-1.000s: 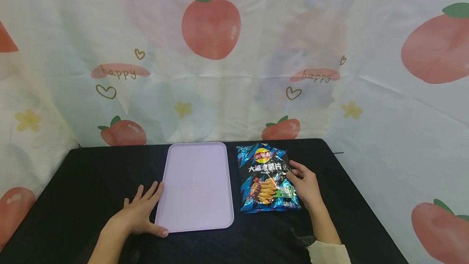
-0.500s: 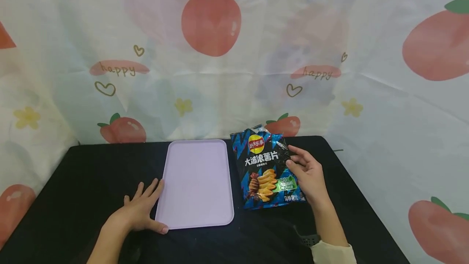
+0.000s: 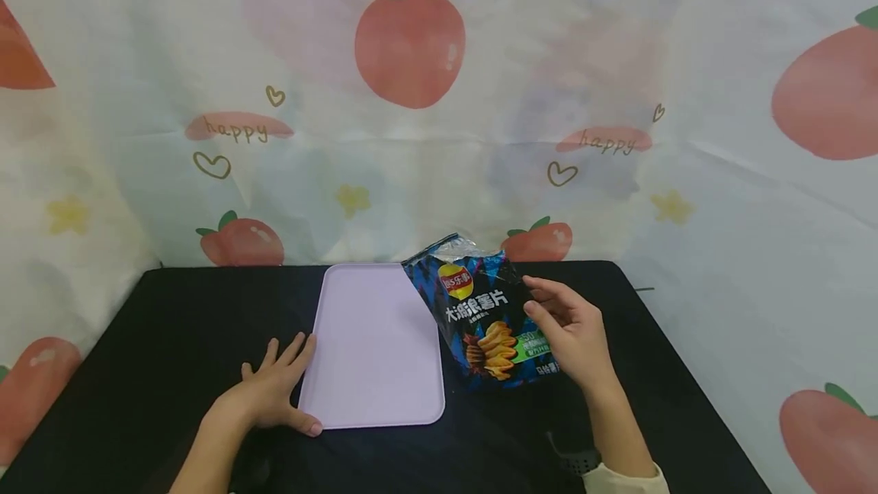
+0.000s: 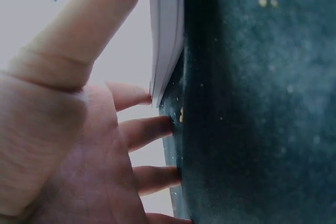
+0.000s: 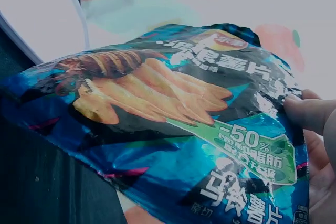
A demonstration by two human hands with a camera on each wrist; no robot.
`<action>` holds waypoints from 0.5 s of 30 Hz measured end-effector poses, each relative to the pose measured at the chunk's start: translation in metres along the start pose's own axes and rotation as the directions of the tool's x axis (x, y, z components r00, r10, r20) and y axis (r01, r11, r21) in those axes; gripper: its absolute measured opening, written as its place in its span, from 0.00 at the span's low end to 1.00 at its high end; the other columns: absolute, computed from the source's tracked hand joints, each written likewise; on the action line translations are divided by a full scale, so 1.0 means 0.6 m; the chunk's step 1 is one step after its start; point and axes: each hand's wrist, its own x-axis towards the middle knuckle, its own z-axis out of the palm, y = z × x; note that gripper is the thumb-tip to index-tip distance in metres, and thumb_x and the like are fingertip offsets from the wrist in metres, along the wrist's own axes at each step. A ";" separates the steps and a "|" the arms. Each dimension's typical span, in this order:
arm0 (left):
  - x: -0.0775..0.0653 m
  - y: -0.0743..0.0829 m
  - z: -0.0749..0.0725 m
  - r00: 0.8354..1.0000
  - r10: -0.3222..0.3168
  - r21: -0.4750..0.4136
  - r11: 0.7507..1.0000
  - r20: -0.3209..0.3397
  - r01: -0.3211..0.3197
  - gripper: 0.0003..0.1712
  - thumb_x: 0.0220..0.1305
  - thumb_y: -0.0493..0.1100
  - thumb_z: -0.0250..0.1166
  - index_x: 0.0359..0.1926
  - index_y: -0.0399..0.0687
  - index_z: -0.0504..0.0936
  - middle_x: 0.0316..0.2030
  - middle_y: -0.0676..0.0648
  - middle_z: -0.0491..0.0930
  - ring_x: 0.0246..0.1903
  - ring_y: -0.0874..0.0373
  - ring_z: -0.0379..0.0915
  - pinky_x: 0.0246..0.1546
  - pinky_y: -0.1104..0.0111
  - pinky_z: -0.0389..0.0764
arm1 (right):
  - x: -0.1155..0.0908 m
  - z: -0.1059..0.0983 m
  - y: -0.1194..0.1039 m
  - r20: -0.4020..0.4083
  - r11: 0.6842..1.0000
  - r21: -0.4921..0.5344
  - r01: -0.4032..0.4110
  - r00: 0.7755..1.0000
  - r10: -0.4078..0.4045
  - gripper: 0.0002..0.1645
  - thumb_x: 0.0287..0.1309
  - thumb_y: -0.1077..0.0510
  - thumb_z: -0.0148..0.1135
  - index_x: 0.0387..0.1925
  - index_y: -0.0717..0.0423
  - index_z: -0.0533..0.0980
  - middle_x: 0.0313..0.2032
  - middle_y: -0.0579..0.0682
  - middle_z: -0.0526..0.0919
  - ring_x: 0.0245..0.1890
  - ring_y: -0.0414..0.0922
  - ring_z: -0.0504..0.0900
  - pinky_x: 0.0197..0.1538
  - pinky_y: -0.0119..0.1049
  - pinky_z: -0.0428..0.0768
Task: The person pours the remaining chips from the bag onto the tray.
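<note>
A blue and black bag of potato chips point(image 3: 480, 319) hangs tilted to the left, its torn-looking silvery top edge leaning over the far right part of a pale purple tray point(image 3: 373, 357). My right hand point(image 3: 572, 330) pinches the bag by its right side, thumb on the printed front, as the right wrist view shows the thumb point(image 5: 302, 109) at the bag's edge. My left hand point(image 3: 267, 395) rests with spread fingers at the tray's left edge, thumb at its near left corner. In the left wrist view the fingertips reach down to the dark table beside the tray wall point(image 4: 167, 40).
A black-covered table point(image 3: 199, 341) carries the tray. Behind it hangs a pale curtain point(image 3: 439, 174) with printed fruit and hearts, close to the table's far edge. A dark strap-like thing point(image 3: 576, 463) shows below the right wrist.
The right hand has lifted the chip bag from the table and swung it left, so its top tilts over the tray. The left hand has stayed at the tray's edge.
</note>
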 end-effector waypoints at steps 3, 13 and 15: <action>0.003 0.004 0.000 1.000 -0.001 -0.011 1.000 0.022 0.002 0.82 0.28 0.69 0.81 0.79 0.44 0.46 0.77 0.32 0.43 0.72 0.20 0.28 0.52 0.17 0.37 | 0.008 0.003 0.000 0.025 0.999 -0.035 0.021 0.999 -0.020 0.24 0.60 0.73 0.63 0.58 0.60 0.79 0.40 0.57 0.84 0.34 0.36 0.83 0.33 0.25 0.78; 0.002 0.002 0.001 1.000 -0.010 0.006 1.000 0.002 0.010 0.82 0.28 0.69 0.81 0.79 0.45 0.46 0.78 0.33 0.44 0.72 0.21 0.29 0.52 0.17 0.38 | 0.074 0.030 -0.033 0.219 0.979 -0.110 0.170 0.965 -0.143 0.21 0.62 0.64 0.66 0.56 0.48 0.81 0.43 0.46 0.88 0.35 0.38 0.86 0.38 0.32 0.84; 0.004 0.001 0.002 1.000 -0.015 0.007 1.000 0.001 0.015 0.82 0.27 0.70 0.81 0.79 0.46 0.46 0.78 0.33 0.44 0.72 0.21 0.29 0.53 0.18 0.38 | 0.085 0.036 -0.040 0.258 0.971 -0.111 0.212 0.950 -0.178 0.21 0.62 0.64 0.67 0.56 0.49 0.81 0.44 0.47 0.88 0.35 0.38 0.86 0.38 0.34 0.85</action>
